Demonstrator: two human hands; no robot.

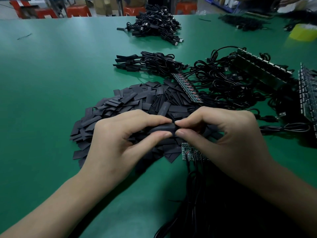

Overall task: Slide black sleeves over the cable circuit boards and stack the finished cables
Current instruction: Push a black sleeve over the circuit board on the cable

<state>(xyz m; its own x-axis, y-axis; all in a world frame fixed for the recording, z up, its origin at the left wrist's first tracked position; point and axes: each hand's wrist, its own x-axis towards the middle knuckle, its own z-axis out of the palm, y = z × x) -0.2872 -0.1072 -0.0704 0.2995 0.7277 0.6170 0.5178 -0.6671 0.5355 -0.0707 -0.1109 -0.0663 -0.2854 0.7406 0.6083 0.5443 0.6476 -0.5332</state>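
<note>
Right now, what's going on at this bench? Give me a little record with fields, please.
Surface: green table
Left hand: pinches a black sleeve
Right hand: pinches the same sleeve's other end
Loose sleeves: heaped behind the hands
Circuit boards: bare strip partly hidden by the right hand, cables attached
Sleeved cables: stacked farther back

A green desk (51, 74) fills the view. Past its far edge, from eleven to twelve o'clock, stand red stools (78, 12) and cardboard boxes (103, 6). A yellow object (302, 32) sits at two o'clock.
</note>
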